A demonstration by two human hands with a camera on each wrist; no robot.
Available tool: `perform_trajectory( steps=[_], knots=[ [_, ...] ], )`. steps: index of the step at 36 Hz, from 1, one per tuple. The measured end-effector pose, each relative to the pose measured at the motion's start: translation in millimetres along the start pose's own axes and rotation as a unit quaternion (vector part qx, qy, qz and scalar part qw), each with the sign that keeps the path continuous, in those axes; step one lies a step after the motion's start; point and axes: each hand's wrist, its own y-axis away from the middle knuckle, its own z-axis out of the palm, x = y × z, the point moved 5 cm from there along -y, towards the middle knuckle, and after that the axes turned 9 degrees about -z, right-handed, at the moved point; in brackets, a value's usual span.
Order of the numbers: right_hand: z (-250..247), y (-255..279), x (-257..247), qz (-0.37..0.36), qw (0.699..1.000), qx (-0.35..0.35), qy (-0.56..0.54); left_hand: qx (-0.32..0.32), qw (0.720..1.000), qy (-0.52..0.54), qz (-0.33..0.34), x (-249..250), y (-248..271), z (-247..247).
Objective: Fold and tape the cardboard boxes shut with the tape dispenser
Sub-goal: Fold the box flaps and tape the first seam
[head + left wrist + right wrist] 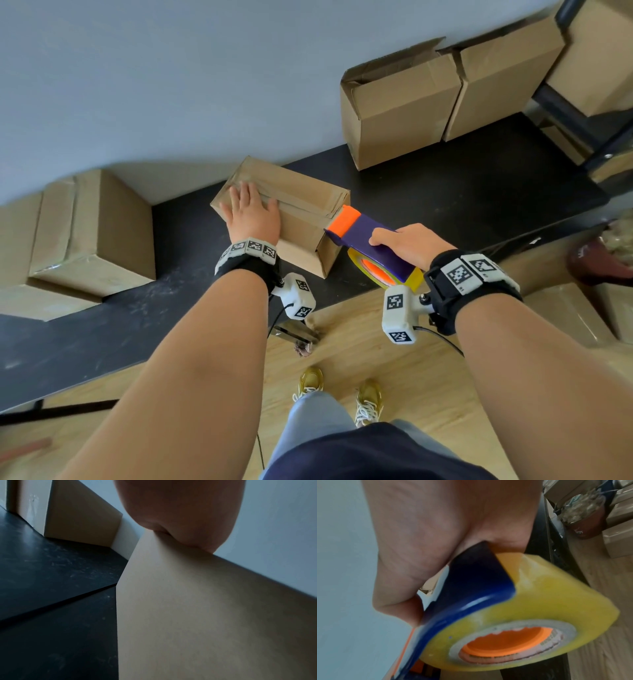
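A small cardboard box (301, 222) lies on the black table (462, 192), its top flaps folded shut with a strip of tape along the seam. My left hand (251, 212) lies flat on the box top with straight fingers; the left wrist view shows the palm (185, 513) pressing on the box (205, 615). My right hand (407, 241) grips the blue and orange tape dispenser (363, 233), whose orange front end touches the box's right top edge. A yellowish tape roll (539, 601) sits in the dispenser (471, 581) under my right hand (445, 527).
A taped box (92, 233) stands at the table's left. Two open boxes (397, 109) stand against the wall at the back right, beside a dark rack holding more cardboard. More boxes and a red pot (599, 260) sit on the wooden floor at right.
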Motion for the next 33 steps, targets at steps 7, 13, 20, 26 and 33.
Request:
perform_trajectory(
  steps=[7,13,20,26,33],
  knots=[
    [1,-3,2,0.009,1.0,-0.004,0.008,0.034,0.996,0.061,0.047,9,22,4],
    [3,-3,3,0.0,1.0,0.006,0.003,0.023,0.996,0.066,0.047,14,19,-2],
    [5,-5,6,-0.003,1.0,0.005,0.006,0.025,0.997,0.054,0.039,20,25,-1],
    [5,-8,7,-0.013,1.0,-0.004,0.005,0.012,0.99,0.066,0.123,52,34,-4],
    [4,-11,19,-0.026,0.999,0.002,-0.033,-0.048,0.979,-0.015,0.198,76,32,13]
  ],
)
